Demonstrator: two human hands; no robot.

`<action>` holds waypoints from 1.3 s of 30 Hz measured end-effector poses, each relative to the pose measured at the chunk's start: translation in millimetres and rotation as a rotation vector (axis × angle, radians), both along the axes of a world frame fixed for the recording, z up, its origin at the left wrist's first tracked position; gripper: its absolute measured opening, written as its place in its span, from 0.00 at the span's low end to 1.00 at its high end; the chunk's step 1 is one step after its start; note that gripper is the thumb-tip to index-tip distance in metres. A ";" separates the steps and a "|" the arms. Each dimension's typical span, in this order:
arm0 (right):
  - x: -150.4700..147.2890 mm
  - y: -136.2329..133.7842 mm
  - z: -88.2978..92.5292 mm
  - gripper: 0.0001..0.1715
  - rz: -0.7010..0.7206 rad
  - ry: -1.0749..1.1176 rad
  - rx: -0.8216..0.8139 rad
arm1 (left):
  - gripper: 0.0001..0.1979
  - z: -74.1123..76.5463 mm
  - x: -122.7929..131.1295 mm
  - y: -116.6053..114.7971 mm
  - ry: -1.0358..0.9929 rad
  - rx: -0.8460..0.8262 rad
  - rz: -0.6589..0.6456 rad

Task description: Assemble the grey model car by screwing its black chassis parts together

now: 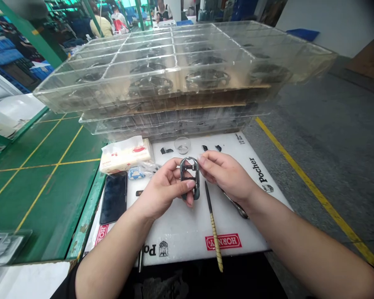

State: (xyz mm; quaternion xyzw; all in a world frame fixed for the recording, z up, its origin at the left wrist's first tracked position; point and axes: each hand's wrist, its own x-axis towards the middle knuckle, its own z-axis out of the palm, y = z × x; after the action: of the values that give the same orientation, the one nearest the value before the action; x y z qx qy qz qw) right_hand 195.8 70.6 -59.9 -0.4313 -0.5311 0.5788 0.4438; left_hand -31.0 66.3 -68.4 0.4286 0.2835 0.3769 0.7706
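Observation:
Both my hands hold a dark, metallic-looking oval plastic frame point(189, 178) upright above a white cutting board point(187, 236). My left hand point(165, 189) grips its lower part, with the thumb across the front. My right hand point(224, 174) pinches its upper right edge with the fingertips. Below my right hand lie metal tweezers point(237, 207), partly hidden by it, and a pointed tool with a tape-wrapped handle point(213, 226). Near the board's far edge are a small glass dish point(182, 145) and small black pieces point(167, 150).
Stacked clear compartment trays point(162, 70) holding dark oval parts rise beyond the board. To its left lie a phone point(114, 198), a tissue pack point(125, 155) and a small plastic bag point(141, 170) on a green work table point(43, 182). Grey floor lies to the right.

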 end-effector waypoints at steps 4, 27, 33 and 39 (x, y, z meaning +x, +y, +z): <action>1.3 0.9 -0.1 0.36 0.017 0.010 -0.010 | 0.25 1.9 -1.8 2.0 -0.004 0.010 0.017; 2.4 1.1 0.6 0.38 0.118 0.126 -0.091 | 0.22 -2.4 -3.8 3.0 -0.061 0.028 -0.046; 2.3 0.8 -0.5 0.34 0.121 0.111 -0.039 | 0.23 0.9 -4.0 3.4 -0.112 -0.045 -0.013; 1.5 0.8 -0.3 0.36 0.081 -0.053 0.033 | 0.22 7.8 -7.7 3.8 -0.211 -0.097 -0.044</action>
State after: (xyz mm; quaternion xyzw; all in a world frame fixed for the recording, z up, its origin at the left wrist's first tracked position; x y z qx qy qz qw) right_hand 197.4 71.4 -60.1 -0.4173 -0.5693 0.5756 0.4128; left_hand -38.7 70.1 -60.6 0.3547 0.2093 0.3887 0.8242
